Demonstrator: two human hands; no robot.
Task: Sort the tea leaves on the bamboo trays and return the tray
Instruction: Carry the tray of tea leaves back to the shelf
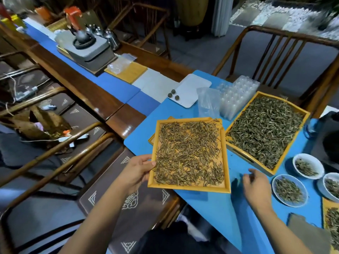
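- Tea leaves (189, 153) lie thinly spread over the near bamboo tray (227, 162), which we hold tilted above the left edge of the blue table (211, 202), partly over another tray (153, 138) beneath it.
- Our left hand (135, 173) grips this tray at its near-left corner, thumb on the rim and fingers curled under.
- Our right hand (256, 187) hovers just above the table beside the tray's right edge, fingers loosely bent and holding nothing.
- A second, fuller tray (293, 143) sits near the right edge, its leaves heaped thick; we judge that one largely unsorted.
- Three white bowls (289, 189) by the near-right corner already hold small piles of leaves, so some picking looks done.
- We judge the held tray sorted, or close to it, and on its way back; setting it down remains, as does the heaped tray.
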